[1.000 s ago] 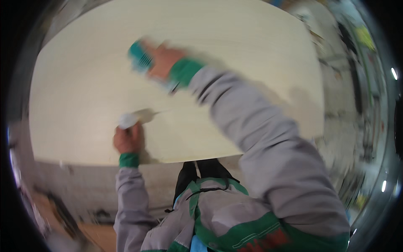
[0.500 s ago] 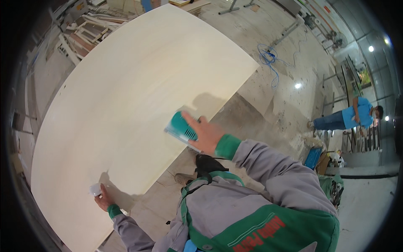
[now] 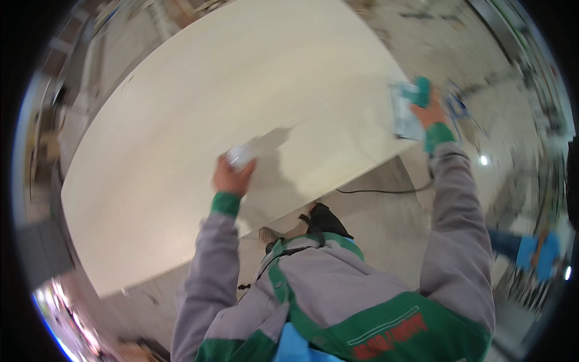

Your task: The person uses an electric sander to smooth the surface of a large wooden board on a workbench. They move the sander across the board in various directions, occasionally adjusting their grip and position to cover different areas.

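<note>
A large pale wooden panel [image 3: 181,139] with a curved far edge lies flat in front of me. At its right end my right hand [image 3: 429,111] is closed around a green electric sander [image 3: 422,92]. The sander's pale rectangular base shows on the left of its body, at the panel's edge; blur hides whether it touches the surface. Over the middle of the panel my left hand [image 3: 233,177] grips a small white rounded object [image 3: 240,155], its exact kind unclear. Shadows of that hand and arm fall on the panel.
A dark cord [image 3: 386,191] runs below the panel's near edge toward my right arm. Blue tubing or cable [image 3: 459,107] lies on the floor beyond the right hand. A person in a blue shirt [image 3: 538,256] is at the far right. Blurred timber and clutter surround the far left.
My right hand has carried the sander away and right, to the panel's right end. My left hand has moved right and farther in with the white object. The view has shifted.
</note>
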A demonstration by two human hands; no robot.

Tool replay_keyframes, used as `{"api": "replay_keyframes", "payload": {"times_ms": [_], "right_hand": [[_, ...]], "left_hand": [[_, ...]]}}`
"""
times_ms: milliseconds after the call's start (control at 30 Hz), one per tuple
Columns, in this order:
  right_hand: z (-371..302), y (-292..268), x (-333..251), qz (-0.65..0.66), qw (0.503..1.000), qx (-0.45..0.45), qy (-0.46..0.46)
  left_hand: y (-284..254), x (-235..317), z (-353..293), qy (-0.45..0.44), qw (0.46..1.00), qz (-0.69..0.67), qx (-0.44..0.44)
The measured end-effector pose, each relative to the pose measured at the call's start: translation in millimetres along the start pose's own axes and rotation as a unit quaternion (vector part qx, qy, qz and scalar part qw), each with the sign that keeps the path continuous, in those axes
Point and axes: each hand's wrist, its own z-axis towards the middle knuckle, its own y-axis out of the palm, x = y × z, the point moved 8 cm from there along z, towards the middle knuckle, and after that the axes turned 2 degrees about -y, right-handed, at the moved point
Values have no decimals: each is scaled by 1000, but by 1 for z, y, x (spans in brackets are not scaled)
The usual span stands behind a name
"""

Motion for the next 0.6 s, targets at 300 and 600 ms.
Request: {"api": "replay_keyframes", "payload": {"times_ms": [300, 600], "right_hand": [[34, -14, 48, 73, 991, -38, -110], [-221, 22, -166, 67, 917, -258, -298]], "left_hand": [[74, 83, 8, -2, 1000, -3, -10], [23, -13, -174, 112, 992, 35, 50]]}}
